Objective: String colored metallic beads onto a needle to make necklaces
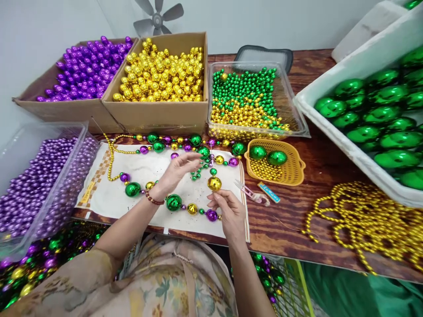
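My right hand (231,215) has its thumb and fingertips drawn together at the underside of a shiny gold bead (214,183). A small green bead (213,171) sits just above that one. To the left, my left hand (180,171) reaches over the cloth with fingertips gathered near a large green bead (204,152); whatever they pinch is too fine to make out. Several small green beads (195,175) lie beside its fingertips. A strung garland with purple beads (211,215), gold beads (192,208) and large green beads (173,202) loops around both hands on the white cloth (112,202).
Boxes of purple beads (89,72) and gold beads (161,77) stand behind, with a clear tub (297,125) of small beads. An orange basket (299,176), snips (251,193) and gold bead strands (373,224) lie right. A foam box (317,136) holds large green balls.
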`<state>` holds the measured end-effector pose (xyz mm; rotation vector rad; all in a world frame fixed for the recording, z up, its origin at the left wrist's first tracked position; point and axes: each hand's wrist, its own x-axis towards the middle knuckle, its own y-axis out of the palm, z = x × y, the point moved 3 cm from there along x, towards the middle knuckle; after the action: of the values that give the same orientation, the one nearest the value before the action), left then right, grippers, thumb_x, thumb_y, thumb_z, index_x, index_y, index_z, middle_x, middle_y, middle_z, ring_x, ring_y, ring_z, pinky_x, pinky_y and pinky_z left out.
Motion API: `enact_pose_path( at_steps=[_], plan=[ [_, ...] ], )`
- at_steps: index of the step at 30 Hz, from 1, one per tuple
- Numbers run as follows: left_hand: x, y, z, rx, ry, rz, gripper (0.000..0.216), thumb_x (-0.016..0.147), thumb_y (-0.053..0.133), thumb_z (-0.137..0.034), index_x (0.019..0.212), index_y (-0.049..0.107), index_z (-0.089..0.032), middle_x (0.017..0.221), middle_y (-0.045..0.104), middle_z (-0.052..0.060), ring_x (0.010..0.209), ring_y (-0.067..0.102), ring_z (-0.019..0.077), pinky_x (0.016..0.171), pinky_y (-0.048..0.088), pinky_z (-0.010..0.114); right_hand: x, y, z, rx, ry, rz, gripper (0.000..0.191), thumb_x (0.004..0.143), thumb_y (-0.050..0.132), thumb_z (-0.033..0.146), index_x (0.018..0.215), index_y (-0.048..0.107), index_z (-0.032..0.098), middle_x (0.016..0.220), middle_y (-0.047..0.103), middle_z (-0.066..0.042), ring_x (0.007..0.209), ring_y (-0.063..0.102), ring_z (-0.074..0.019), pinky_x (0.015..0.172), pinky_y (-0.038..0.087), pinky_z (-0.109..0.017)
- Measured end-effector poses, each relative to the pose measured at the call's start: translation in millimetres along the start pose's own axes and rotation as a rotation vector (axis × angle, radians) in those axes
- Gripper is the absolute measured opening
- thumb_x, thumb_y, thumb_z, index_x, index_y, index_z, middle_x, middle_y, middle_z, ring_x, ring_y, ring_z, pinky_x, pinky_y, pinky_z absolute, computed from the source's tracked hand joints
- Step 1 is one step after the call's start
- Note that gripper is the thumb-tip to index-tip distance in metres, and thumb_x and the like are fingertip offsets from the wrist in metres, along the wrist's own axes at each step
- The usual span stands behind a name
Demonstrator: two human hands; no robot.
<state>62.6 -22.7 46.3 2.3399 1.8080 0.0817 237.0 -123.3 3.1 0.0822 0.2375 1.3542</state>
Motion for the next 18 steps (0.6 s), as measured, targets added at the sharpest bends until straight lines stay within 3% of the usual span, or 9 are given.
enact_pose_path(
  at_steps=[4,6,9,11,14,18],
  plan=[
    [21,-66,1,0.653,0.151,-0.282,0.016,0.091,0.061,-0.023,0.103,0.071,-0.019,0.107,0.069,0.009,0.096,0.063,0.0194,0.093,0.050,0.037,2,-3,1,0.021,-0.028,0.000,0.014,0.084,0.072,0.033,0.081,0.069,0.020,0.075,0.075,-0.002,0.056,0.066,-0.0121,0.052,0.050,-0.022],
    [28,-83,7,0.979,0.131,-0.278,0.017,0.092,0.057,-0.019,0.105,0.070,-0.018,0.108,0.067,0.010,0.095,0.062,0.0209,0.095,0.049,0.040,2,-3,0,0.021,-0.030,0.010,0.014,0.084,0.072,0.034,0.081,0.070,0.020,0.075,0.075,-0.002,0.055,0.065,-0.0120,0.052,0.050,-0.022],
    [33,-86,21,1.235,0.066,-0.201,0.024,0.097,0.054,-0.028,0.115,0.066,-0.018,0.117,0.063,0.012,0.096,0.063,0.0238,0.092,0.050,0.042,1,-1,-1,0.011,-0.020,0.020,0.015,0.084,0.072,0.034,0.083,0.070,0.020,0.076,0.074,-0.002,0.056,0.065,-0.0122,0.053,0.051,-0.023],
    [35,-82,28,1.317,0.033,-0.164,0.026,0.097,0.056,-0.033,0.116,0.064,-0.018,0.120,0.061,0.014,0.099,0.062,0.0268,0.088,0.051,0.042,-1,0,-2,-0.003,-0.014,0.028,0.015,0.085,0.071,0.034,0.083,0.070,0.020,0.076,0.074,-0.002,0.056,0.065,-0.0120,0.053,0.051,-0.023],
    [40,-79,36,1.324,0.023,-0.122,0.018,0.091,0.063,-0.026,0.106,0.065,-0.016,0.112,0.062,0.013,0.100,0.061,0.0283,0.089,0.050,0.042,-3,0,-1,-0.028,-0.011,0.041,0.015,0.086,0.070,0.034,0.084,0.070,0.020,0.076,0.074,-0.002,0.056,0.064,-0.0114,0.053,0.051,-0.022],
    [40,-79,34,0.968,0.101,-0.126,0.024,0.083,0.067,-0.018,0.107,0.064,-0.017,0.104,0.063,0.008,0.098,0.060,0.0227,0.090,0.050,0.039,-4,-3,0,-0.050,-0.011,0.040,0.015,0.087,0.069,0.034,0.084,0.070,0.019,0.077,0.075,-0.002,0.056,0.064,-0.0111,0.055,0.051,-0.022]
  ],
)
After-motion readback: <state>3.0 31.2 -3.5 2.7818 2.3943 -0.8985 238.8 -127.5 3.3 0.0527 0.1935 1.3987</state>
